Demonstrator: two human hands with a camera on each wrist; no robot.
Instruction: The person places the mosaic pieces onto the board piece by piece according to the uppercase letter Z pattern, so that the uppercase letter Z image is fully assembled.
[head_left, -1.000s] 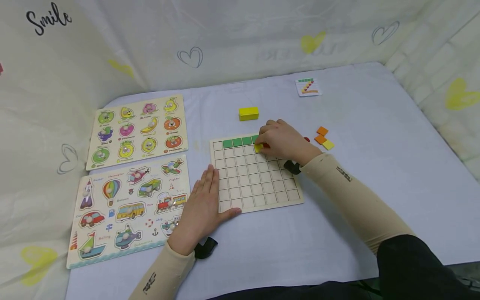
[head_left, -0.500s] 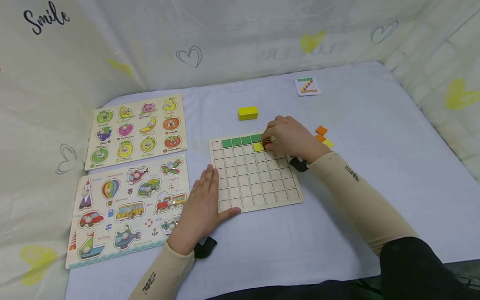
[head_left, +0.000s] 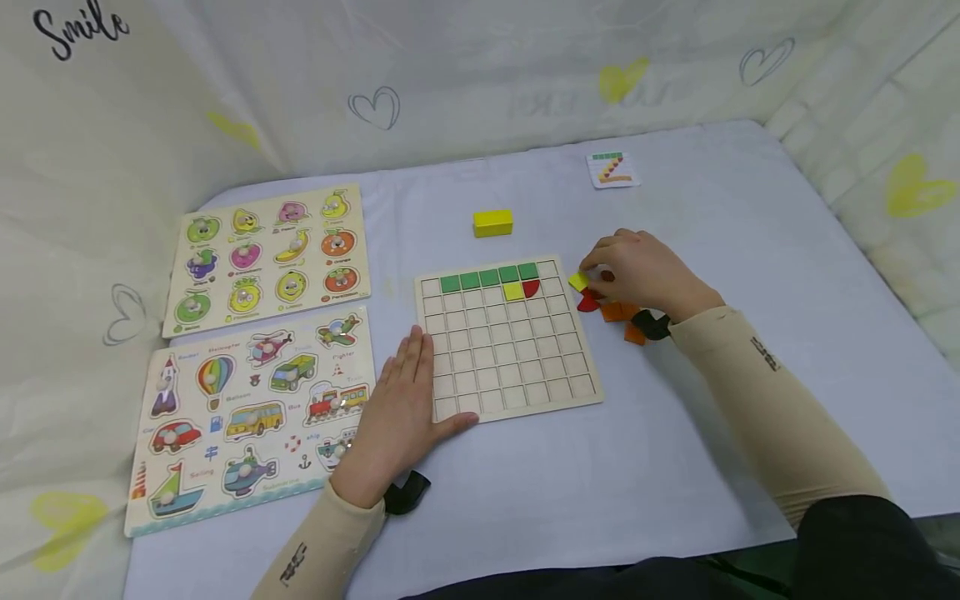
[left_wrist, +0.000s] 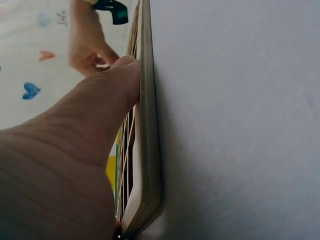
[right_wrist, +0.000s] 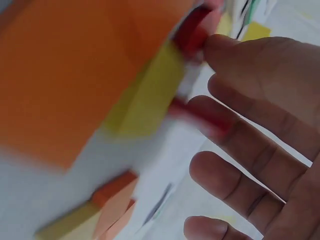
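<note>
My left hand (head_left: 397, 417) lies along the left edge of the gridded wooden board (head_left: 487, 358), its thumb on the board's near corner. In the left wrist view its thumb (left_wrist: 100, 95) presses at the board's edge. My right hand (head_left: 648, 271) is right of the board over loose pieces. In the right wrist view its fingers are spread, the thumb tip right at a red piece (right_wrist: 192, 35). A yellow piece (head_left: 578, 282) and a red piece (head_left: 588, 303) lie by its fingertips. The board bears several green squares (head_left: 489, 277), a yellow square (head_left: 513, 291) and a red quarter-circle (head_left: 531, 288).
Orange pieces (head_left: 617, 312) lie beneath the right wrist. A yellow block (head_left: 492, 222) stands behind the board, and a pattern card (head_left: 612, 170) lies at the back right. To the left are a fruit puzzle (head_left: 270, 254) and a vehicle puzzle (head_left: 247, 442).
My right hand has left the red quarter-circle in place beside the yellow square on the board and moved right to the loose pieces. The left hand stays at the board's edge.
</note>
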